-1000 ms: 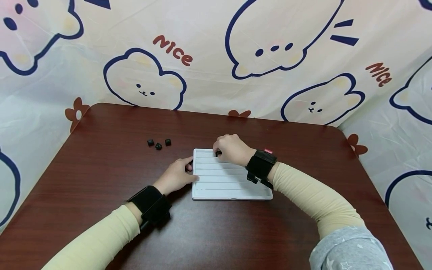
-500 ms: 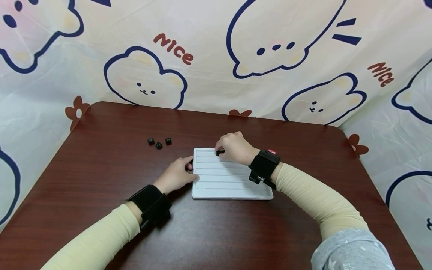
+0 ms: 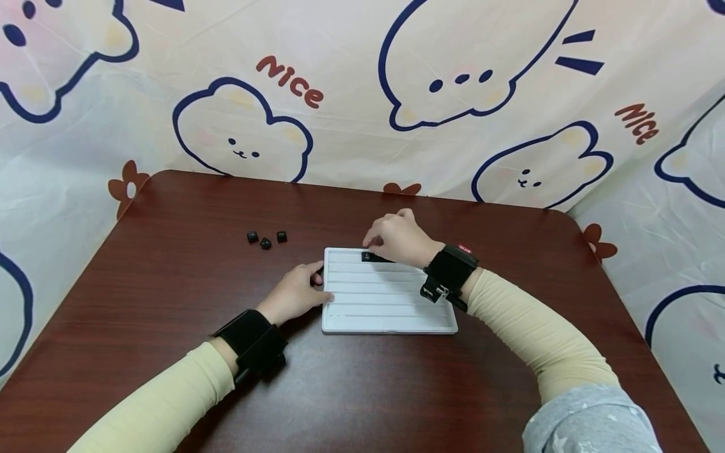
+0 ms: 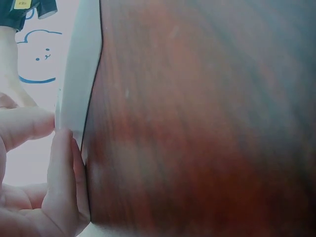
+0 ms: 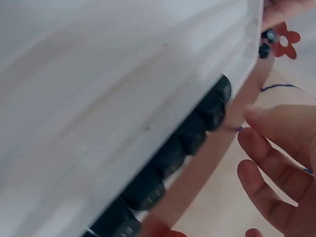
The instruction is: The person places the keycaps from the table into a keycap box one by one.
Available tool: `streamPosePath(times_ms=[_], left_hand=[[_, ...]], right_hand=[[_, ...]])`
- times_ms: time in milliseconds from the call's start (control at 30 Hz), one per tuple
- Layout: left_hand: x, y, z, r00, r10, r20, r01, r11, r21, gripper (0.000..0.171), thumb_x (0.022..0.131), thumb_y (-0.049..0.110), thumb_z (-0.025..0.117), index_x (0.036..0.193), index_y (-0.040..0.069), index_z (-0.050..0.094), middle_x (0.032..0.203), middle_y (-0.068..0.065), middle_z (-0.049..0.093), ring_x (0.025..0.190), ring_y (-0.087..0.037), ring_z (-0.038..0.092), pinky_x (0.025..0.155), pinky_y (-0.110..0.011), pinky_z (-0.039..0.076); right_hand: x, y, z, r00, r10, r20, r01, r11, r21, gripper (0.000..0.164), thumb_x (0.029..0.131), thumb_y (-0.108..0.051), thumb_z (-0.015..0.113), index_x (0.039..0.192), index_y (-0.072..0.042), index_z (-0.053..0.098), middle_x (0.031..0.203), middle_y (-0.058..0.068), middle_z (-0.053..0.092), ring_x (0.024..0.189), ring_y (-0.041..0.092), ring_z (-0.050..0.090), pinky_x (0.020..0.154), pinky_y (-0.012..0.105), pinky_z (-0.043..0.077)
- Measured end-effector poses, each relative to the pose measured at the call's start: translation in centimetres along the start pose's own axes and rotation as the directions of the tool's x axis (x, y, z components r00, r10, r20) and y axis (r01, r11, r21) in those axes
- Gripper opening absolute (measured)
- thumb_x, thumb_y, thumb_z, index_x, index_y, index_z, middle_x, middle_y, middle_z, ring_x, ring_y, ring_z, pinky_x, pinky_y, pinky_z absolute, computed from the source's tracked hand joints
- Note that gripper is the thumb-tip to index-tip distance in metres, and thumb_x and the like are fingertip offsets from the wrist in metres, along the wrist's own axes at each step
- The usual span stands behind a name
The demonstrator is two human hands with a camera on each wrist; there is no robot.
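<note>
A white ridged tray (image 3: 374, 308) lies on the table. My left hand (image 3: 297, 290) grips its left edge, thumb at the rim and fingers along the outer side, also visible in the left wrist view. A row of black keycaps (image 5: 168, 155) sits in the tray's far groove in the right wrist view; part of it shows beneath my right hand (image 3: 401, 239) in the head view. That hand is just above the far rim, its fingers loosely bent and apart from the keycaps, holding nothing.
Three loose black keycaps (image 3: 265, 243) lie on the brown table (image 3: 362, 390), left of the tray and farther back. A printed cloth (image 3: 351, 145) hangs behind the table and along its sides. Black bands wrap both wrists.
My right hand has let go of the leftmost keycap in the far groove and moved up and slightly right, exposing more of the row. My left hand stays at the tray's edge.
</note>
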State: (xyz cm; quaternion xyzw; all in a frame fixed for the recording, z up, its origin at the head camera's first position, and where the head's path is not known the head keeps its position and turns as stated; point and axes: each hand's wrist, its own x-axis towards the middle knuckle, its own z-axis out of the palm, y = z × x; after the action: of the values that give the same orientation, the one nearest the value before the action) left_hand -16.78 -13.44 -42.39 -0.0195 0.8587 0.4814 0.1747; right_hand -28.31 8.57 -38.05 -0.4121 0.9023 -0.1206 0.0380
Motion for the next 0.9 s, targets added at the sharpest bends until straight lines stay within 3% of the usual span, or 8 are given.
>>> streamPosePath(times_ms=[133, 767, 900], left_hand=[[-0.06, 0.06, 0.00, 1.000, 0.000, 0.001, 0.000, 1.000, 0.002, 0.076, 0.092, 0.010, 0.076, 0.156, -0.003, 0.036, 0.110, -0.011, 0.055, 0.072, -0.018, 0.046, 0.062, -0.029, 0.038], [-0.31, 0.14, -0.10, 1.000, 0.007, 0.009, -0.007, 1.000, -0.009, 0.077, 0.092, 0.009, 0.076, 0.156, -0.002, 0.036, 0.107, -0.010, 0.054, 0.067, -0.016, 0.043, 0.060, -0.027, 0.037], [-0.07, 0.21, -0.05, 1.000, 0.018, 0.011, -0.018, 1.000, -0.002, 0.076, 0.091, 0.008, 0.077, 0.155, -0.004, 0.037, 0.103, -0.010, 0.054, 0.066, -0.016, 0.042, 0.060, -0.027, 0.036]], right_hand=[[-0.06, -0.07, 0.60, 0.999, -0.021, 0.049, 0.022, 1.000, -0.023, 0.010, 0.090, -0.008, 0.079, 0.096, -0.016, 0.083, 0.098, -0.002, 0.076, 0.097, 0.018, 0.064, 0.091, 0.053, 0.029], [0.01, -0.53, 0.49, 0.997, -0.026, 0.074, 0.025, 1.000, 0.011, 0.012, 0.091, -0.005, 0.077, 0.093, -0.015, 0.082, 0.095, -0.003, 0.075, 0.091, 0.016, 0.062, 0.090, 0.053, 0.028], [0.04, -0.55, 0.06, 0.996, -0.042, 0.078, 0.039, 0.998, 0.039, 0.012, 0.091, -0.003, 0.075, 0.095, -0.012, 0.081, 0.096, -0.001, 0.075, 0.090, 0.015, 0.065, 0.093, 0.050, 0.034]])
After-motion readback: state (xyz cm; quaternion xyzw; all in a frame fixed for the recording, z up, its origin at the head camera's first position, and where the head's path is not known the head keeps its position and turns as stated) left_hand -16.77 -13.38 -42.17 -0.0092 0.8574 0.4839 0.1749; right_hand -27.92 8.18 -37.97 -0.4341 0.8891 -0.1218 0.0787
